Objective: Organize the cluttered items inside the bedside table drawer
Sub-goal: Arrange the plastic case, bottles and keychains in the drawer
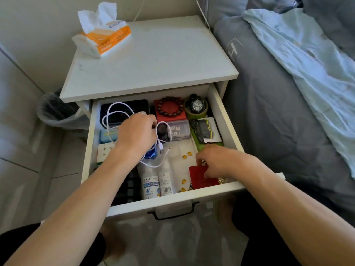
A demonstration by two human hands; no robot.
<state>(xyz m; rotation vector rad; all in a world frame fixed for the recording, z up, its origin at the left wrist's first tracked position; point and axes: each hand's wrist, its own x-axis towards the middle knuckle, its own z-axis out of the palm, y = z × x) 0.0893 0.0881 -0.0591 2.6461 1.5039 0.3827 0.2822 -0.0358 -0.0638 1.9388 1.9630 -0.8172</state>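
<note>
Two hands work inside the open drawer (226, 120): the left hand (136, 133) grips the loose white cable (113, 112) near ten o'clock; the right hand (215, 160) pinches a red card (197, 179) at five o'clock. Back-row bracelet (170, 107) and watch (196, 106) look settled; bottles (150, 184) and scattered yellow capsules (187, 154) seem unsorted, so I judge it roughly half done

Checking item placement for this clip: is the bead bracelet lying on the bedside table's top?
No, the bead bracelet rests on a red box inside the open drawer.
</note>
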